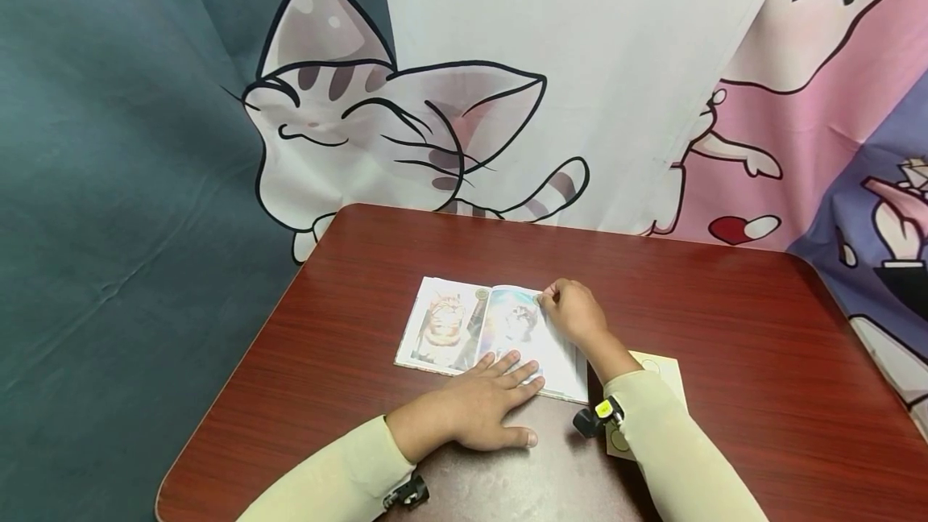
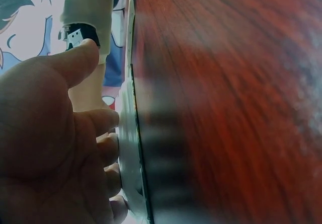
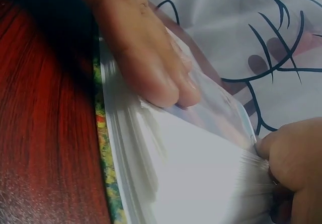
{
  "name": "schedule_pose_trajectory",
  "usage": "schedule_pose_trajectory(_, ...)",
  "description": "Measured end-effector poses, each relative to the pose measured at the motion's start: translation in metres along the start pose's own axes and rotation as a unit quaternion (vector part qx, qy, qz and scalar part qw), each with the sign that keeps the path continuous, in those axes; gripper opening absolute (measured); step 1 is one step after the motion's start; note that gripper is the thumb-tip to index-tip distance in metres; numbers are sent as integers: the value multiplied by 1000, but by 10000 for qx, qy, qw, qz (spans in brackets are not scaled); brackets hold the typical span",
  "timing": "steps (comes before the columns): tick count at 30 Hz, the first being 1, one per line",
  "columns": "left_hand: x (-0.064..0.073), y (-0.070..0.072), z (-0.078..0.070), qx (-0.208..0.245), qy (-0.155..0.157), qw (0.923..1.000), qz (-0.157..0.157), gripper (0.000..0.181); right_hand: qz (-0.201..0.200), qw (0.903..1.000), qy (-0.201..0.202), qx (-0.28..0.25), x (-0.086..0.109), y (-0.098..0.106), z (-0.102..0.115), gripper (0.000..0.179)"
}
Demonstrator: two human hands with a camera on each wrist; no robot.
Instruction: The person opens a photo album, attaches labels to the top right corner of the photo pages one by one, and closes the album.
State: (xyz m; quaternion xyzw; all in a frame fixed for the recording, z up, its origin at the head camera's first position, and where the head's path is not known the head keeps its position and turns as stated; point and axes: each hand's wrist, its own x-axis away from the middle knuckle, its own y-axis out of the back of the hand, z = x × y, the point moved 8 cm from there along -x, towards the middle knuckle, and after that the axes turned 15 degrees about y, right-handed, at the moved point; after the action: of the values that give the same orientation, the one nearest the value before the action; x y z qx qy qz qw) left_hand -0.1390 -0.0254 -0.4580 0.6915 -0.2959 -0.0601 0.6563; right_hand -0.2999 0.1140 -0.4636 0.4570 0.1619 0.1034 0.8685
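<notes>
An open picture book (image 1: 561, 365) with cat drawings lies on the table. My left hand (image 1: 482, 408) rests with spread fingers across its lower edge. My right hand (image 1: 577, 314) has curled fingers at the right page's top corner, pinching a small round sticker (image 1: 537, 299) against the page. A similar round sticker (image 1: 482, 294) sits at the top of the left page. In the right wrist view, the left fingers (image 3: 151, 78) press on the pages while the right hand (image 3: 294, 168) touches their far edge. What lies under its fingertips is mostly hidden there.
A pale yellow sheet (image 1: 663, 369) with printed circles lies right of the book, partly under the right forearm. The reddish-brown table (image 1: 312, 393) has rounded corners. Curtains with cartoon cats (image 1: 348, 119) hang behind it.
</notes>
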Motion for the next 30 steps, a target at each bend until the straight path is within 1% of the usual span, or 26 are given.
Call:
schedule_pose_trajectory(4,0,0,-1,-15,-3,10000,-8,81,-41,10000,-57,43,3,0,0,19)
schedule_pose_trajectory(9,1,1,-1,-33,9,10000,8,81,-138,9999,32,-67,4,0,-1,27)
schedule_pose_trajectory(11,1,2,-2,-40,2,10000,-5,81,-106,9999,106,-68,4,-1,0,26)
schedule_pose_trajectory(14,3,3,-2,-48,-11,10000,-45,81,-25,9998,191,4,6,-2,1,15)
schedule_pose_trajectory(21,4,4,-1,-17,2,10000,-17,80,-81,9996,239,-135,8,0,1,22)
schedule_pose_trajectory(24,3,3,-1,28,-9,10000,12,81,-94,9990,401,-177,10,1,2,26)
schedule_pose_trajectory(27,3,3,-1,97,-55,9999,-7,81,-111,9973,685,-220,15,3,3,30)
schedule_pose_trajectory(30,4,3,-1,135,-112,9998,-89,80,-170,9948,973,-235,21,5,6,34)
